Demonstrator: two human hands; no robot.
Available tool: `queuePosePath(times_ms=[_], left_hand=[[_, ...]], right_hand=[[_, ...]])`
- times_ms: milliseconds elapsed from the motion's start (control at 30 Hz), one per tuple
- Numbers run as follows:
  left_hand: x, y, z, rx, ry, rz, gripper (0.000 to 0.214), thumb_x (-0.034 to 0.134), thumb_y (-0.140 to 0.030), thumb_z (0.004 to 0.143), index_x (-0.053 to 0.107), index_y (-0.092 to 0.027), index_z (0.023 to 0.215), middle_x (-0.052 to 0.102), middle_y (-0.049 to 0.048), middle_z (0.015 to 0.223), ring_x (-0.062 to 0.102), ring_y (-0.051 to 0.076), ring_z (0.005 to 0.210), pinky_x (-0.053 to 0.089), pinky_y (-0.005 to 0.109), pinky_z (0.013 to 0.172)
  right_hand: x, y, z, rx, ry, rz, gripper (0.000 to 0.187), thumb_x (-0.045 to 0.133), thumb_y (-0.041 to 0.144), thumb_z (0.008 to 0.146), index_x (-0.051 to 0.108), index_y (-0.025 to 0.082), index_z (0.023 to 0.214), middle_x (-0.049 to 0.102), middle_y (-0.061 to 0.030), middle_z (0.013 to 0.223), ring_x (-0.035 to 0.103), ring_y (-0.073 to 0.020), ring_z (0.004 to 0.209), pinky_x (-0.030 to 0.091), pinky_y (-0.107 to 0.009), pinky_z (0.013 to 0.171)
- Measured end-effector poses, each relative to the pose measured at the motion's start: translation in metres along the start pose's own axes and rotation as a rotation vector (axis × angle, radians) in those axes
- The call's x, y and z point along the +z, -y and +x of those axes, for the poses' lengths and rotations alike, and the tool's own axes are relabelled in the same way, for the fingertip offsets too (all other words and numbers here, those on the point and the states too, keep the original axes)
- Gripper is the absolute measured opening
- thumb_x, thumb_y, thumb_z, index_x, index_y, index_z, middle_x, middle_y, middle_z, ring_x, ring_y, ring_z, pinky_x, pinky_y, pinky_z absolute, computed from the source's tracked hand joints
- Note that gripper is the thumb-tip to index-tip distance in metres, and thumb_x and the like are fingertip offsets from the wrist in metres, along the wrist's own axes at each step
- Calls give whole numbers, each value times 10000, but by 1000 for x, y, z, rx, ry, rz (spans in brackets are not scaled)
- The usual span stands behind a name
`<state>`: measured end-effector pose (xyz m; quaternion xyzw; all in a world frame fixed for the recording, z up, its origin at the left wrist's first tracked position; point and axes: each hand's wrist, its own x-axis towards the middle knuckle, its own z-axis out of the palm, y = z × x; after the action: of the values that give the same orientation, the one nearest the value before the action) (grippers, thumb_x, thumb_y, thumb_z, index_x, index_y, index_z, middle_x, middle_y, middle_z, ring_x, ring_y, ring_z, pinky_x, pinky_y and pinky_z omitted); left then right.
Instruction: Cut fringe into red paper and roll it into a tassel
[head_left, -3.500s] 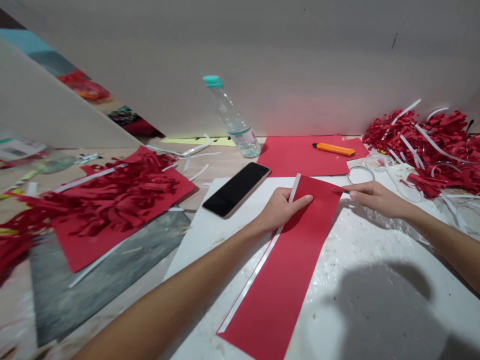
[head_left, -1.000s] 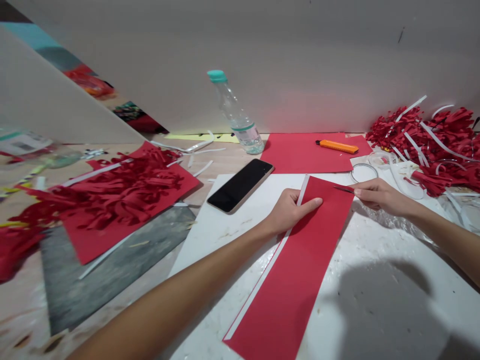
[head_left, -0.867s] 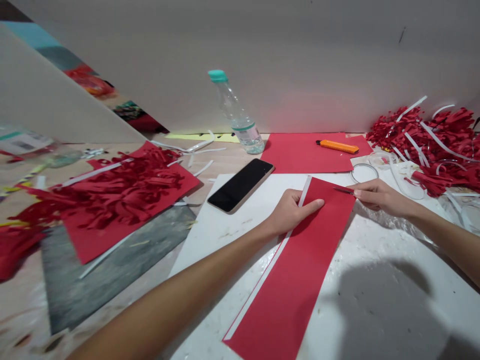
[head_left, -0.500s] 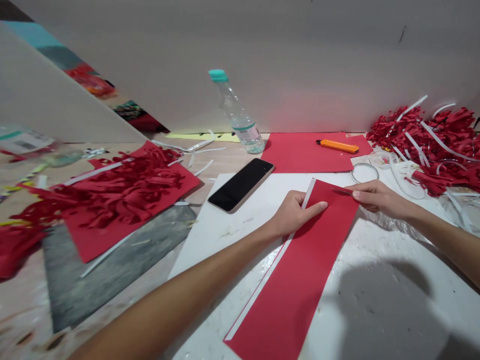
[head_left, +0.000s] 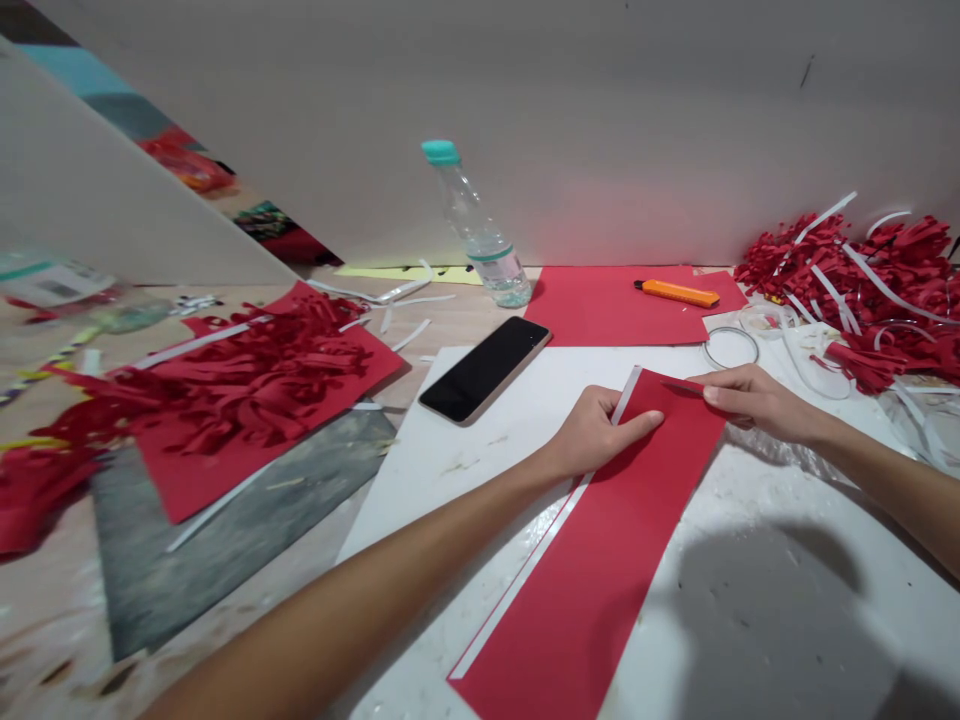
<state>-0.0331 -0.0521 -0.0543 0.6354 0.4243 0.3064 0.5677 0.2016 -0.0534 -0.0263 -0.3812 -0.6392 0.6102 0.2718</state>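
Note:
A long red paper sheet (head_left: pixel 600 560) with a white strip along its left edge slants across the white board. My left hand (head_left: pixel 600 430) grips the sheet near its far end, thumb on top and fingers underneath. My right hand (head_left: pixel 754 400) is closed around what looks like a pair of scissors (head_left: pixel 681 387). Only a thin dark blade shows, lying over the paper near its far right corner; the handles are hidden in the hand.
A phone (head_left: pixel 486 370) and a tilted plastic bottle (head_left: pixel 491 255) stand beyond my left hand. An orange box cutter (head_left: pixel 679 292) lies on red paper (head_left: pixel 600 320). Red fringe bundles (head_left: pixel 877 270) pile at right; more fringe (head_left: pixel 247 380) lies left. The white board (head_left: pixel 750 600) lies beneath.
The far end of the sheet has shifted slightly down and right, with my left hand moving along with it. The blade stays over the paper near the same corner.

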Motion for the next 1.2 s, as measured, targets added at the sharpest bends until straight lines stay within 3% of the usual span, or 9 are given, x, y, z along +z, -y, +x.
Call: queuePosePath(times_ms=[133,333,733,967,1200], left_hand=[[2,-2,-1,-6,11,-31,393,703,-483,743,673,-101,652,651,47,626,568,126,537,425,204,463],[2,-2,-1,12,-4,-21,418,705,-472,746,619,-103,571,619,41,589,536,110,515,403,195,450],[8,-3,-3,13,33,-27,421,692,-499,743,642,-101,616,623,44,601,553,126,527,410,201,451],[7,-2,-2,18,35,-1,429,685,-499,749,642,-91,624,616,51,600,549,128,532,419,209,464],[8,-2,-3,20,41,4,431,679,-502,751,636,-96,612,611,46,587,540,126,516,403,209,454]], right_hand=[[4,2,-1,4,-28,33,399,624,457,859,735,136,1068,347,49,582,210,-75,507,231,-226,463],[5,1,0,5,-50,55,362,615,450,859,731,109,826,341,52,557,236,-72,499,253,-235,478],[9,4,-1,33,-46,69,409,633,479,830,724,90,915,493,14,606,322,-72,515,251,-225,470],[10,2,-1,42,-56,133,366,649,446,832,715,87,859,530,7,625,366,-71,518,279,-226,490],[11,1,0,67,-45,168,382,671,463,818,719,86,867,633,-50,732,530,-126,632,376,-240,559]])
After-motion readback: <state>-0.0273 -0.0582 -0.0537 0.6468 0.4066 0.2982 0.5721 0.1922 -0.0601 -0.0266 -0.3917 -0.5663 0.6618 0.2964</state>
